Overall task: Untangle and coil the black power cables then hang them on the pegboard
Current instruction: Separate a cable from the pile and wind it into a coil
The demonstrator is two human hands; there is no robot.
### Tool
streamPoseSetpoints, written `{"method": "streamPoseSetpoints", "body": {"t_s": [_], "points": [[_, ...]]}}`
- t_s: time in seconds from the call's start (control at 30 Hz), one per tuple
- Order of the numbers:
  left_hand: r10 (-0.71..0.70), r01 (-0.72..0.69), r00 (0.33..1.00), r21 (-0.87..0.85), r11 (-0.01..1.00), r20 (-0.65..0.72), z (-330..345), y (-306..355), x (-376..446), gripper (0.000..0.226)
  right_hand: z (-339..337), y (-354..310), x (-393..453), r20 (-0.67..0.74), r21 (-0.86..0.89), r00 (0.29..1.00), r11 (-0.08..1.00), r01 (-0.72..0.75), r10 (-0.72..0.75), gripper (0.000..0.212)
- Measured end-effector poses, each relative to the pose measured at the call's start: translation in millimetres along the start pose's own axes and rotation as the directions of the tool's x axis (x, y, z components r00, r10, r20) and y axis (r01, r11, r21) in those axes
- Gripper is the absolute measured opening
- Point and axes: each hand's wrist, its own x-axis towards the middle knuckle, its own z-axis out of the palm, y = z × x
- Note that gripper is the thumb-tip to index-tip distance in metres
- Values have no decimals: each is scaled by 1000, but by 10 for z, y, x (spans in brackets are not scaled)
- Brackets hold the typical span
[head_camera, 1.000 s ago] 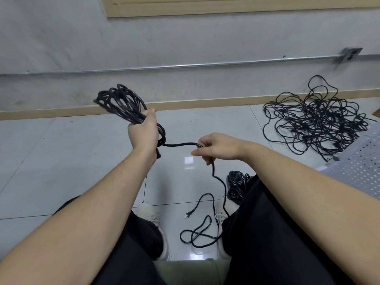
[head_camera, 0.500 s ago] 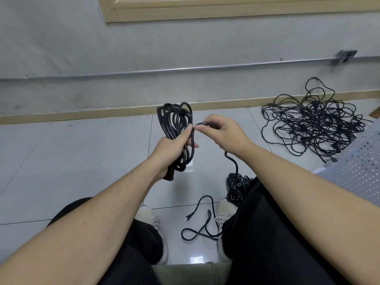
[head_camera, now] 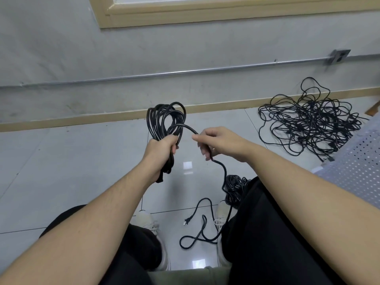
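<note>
Left hand [head_camera: 162, 147] fist-grips coiled cable [head_camera: 164, 120] at centre; right hand [head_camera: 218, 142] pinches its loose strand. Tangled cable pile [head_camera: 308, 120] on floor at 2 o'clock, pegboard [head_camera: 353, 167] at 3

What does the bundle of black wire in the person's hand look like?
The coiled cable is thin, black and rubbery-looking, wound into several long upright loops. The left hand grips it near the bottom. One strand arcs over to the right hand, which pinches it, then trails down to the plug on the floor.
</note>
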Motion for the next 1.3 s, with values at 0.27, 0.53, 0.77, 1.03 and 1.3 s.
{"method": "streamPoseSetpoints", "body": {"t_s": [0.27,0.53,0.77,1.03,1.3], "points": [[24,-24,1000,75,997,11,-17,-68,56,30,-121,-110,47,-393,-479,906,876,-55,-158,58],[-14,12,997,-32,999,-70,-71,-62,92,23,-138,-75,13,-241,77,965,989,123,-101,46],[120,-129,971,35,991,206,0,-117,21,36,116,-253,93,-430,379,899,887,264,-84,25],[227,-234,873,-38,971,432,74,-149,-66,47,337,-298,174,-328,600,938,791,119,108,32],[234,-230,880,-59,971,414,163,-114,-153,43,376,-329,218,-416,659,904,718,226,97,21]]}}
